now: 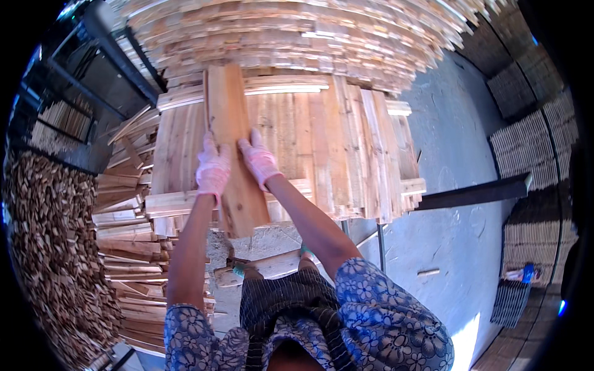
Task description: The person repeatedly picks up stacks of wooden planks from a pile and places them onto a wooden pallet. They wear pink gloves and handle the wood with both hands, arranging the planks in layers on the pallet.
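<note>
A wide wooden board (230, 123) lies lengthwise in front of me, its near end jutting past the front edge of a stack of planks (297, 142). My left hand (213, 170), in a pink-and-white glove, grips the board's left edge with the fingers pointing away from me. On the opposite edge, my right hand (260, 159), gloved alike, presses with its fingers and thumb. Between them the two hands clasp the board from both sides. The undersides of the fingers are hidden.
Behind the planks rises a tall pile of stacked boards (297, 40). Loose offcuts (130, 247) lie at the left, beside a large heap of wood pieces (55, 247). A dark beam (473, 191) sticks out at the right, near tall board stacks (526, 148).
</note>
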A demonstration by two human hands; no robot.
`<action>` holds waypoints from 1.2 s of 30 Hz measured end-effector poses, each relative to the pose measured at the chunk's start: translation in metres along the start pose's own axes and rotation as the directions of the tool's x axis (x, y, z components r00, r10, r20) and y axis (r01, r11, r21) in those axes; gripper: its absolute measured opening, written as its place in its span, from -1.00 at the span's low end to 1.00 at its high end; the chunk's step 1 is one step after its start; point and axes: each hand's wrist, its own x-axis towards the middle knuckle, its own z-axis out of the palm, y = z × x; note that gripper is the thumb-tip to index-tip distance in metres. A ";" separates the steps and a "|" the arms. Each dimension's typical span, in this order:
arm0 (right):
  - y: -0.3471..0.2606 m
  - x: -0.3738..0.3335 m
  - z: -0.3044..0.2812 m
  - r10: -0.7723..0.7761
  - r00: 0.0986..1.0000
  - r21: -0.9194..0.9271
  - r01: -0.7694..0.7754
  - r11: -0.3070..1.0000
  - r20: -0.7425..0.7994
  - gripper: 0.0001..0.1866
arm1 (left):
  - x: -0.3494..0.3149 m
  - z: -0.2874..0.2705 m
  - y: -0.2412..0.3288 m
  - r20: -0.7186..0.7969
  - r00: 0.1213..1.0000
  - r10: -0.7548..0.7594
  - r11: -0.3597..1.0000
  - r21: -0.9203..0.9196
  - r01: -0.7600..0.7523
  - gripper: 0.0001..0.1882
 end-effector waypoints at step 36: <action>0.146 0.059 -0.508 -0.094 0.950 -0.634 -0.124 0.763 -0.299 -0.49 | -0.099 0.200 0.219 0.115 0.855 0.506 0.715 0.499 -0.490 -0.23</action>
